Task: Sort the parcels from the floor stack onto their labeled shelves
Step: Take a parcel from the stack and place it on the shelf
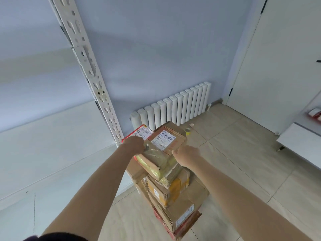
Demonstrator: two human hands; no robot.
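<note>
Both hands, left [134, 143] and right [186, 153], grip the top parcel [163, 145] on the floor stack [175, 197]. Next, judging by this: lift it, read the label [164, 139], find its shelf.

Shelf post [104, 94] left, bare floor [243, 153] right

Bright, even daylight – soft shadows on the wall [156, 49], wide-angle bending at edges, slight blur

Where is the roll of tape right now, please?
In the head view, the roll of tape lies on the floor tiles right of the parcel stack, just before the white radiator.
</note>
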